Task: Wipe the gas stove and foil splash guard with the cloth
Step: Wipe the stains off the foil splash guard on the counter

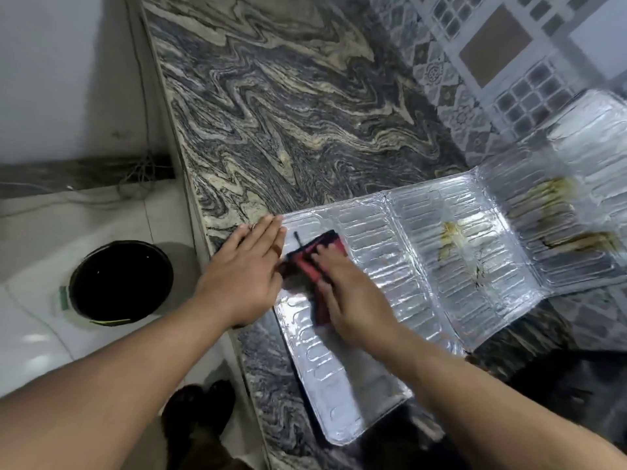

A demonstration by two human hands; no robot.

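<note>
Flatly, right hand [353, 293] presses cloth [324, 247].

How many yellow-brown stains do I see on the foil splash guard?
3 on the foil splash guard: one stain on the middle panel, two on the right panel, upper and lower. The right hand and cloth may hide more.

The worktop [271, 106] at the frame's centre was grey stone swirled with cream and black veins. The splash guard [417, 252] was silver foil embossed with oblong ridges, stained yellow-brown toward the right. The cloth [314, 256] was red and black. The bucket [120, 283] at left was black.
</note>
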